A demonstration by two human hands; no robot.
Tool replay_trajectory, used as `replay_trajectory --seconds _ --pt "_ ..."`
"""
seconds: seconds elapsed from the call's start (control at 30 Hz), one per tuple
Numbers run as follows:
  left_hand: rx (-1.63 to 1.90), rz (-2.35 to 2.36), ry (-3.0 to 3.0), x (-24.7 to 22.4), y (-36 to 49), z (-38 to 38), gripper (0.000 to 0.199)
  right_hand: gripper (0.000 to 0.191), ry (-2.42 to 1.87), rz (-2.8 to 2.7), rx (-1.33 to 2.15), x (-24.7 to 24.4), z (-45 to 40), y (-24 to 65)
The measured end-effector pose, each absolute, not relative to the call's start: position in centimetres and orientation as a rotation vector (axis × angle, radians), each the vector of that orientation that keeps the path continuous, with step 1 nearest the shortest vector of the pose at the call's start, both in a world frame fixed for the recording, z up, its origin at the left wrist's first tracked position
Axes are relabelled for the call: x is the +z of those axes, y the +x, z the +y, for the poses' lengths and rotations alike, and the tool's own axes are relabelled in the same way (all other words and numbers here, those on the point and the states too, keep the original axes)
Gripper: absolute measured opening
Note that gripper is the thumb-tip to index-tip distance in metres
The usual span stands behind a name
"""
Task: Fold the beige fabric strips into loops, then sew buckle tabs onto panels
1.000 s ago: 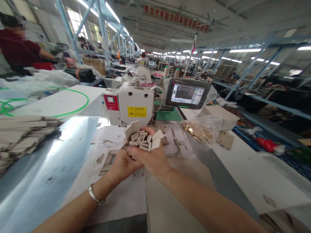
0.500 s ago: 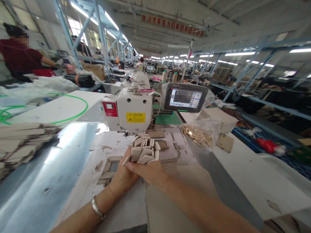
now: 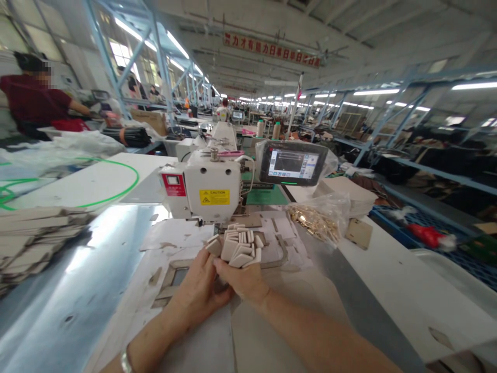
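A thick bundle of beige flat strips [image 3: 236, 247], with angled ends, stands bunched up in front of me. My right hand [image 3: 248, 282] is wrapped round its lower right side, thumb toward the left. On its left side my left hand [image 3: 200, 282] is closed with fingertips at a strip that leans out from the bundle. The strips' lower parts are hidden by my hands. Just beyond them is the white sewing machine head [image 3: 212, 184] with a yellow caution label. Under my hands lie paper sheets and a beige frame-shaped piece [image 3: 166, 290].
To the right are a lit control screen [image 3: 293, 163], a clear bag of gold-coloured metal parts [image 3: 316, 223] and stacked beige sheets [image 3: 347, 194]. Piled beige pieces [image 3: 34, 241] lie at the left. A co-worker [image 3: 34, 98] in dark red sits far left.
The bundle has shifted slightly right in view. My left hand has turned so that its back shows more, and the left strip stands higher. The whole view has shifted a little.
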State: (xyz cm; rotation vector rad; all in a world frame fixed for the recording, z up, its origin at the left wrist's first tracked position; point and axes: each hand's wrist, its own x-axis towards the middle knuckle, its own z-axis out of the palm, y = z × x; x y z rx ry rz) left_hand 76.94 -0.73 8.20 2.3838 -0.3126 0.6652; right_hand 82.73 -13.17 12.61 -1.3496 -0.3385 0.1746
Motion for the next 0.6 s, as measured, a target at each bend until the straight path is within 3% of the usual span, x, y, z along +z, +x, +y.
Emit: replay_trajectory --seconds 0.2,0.4,0.6 --pt "0.409 -0.302 2.394 12.6 76.0 2.8 0.017 0.030 -1.308 -0.357 0.172 12.8 -12.8 82.9" --pt "0.651 -0.172 2.139 15.0 75.4 3.5 0.034 0.039 -1.261 -0.440 0.249 12.9 -12.6 82.8" --pt "0.616 -0.170 2.103 15.3 75.6 2.5 0.028 0.026 -1.324 -0.563 0.167 12.5 -12.3 82.6"
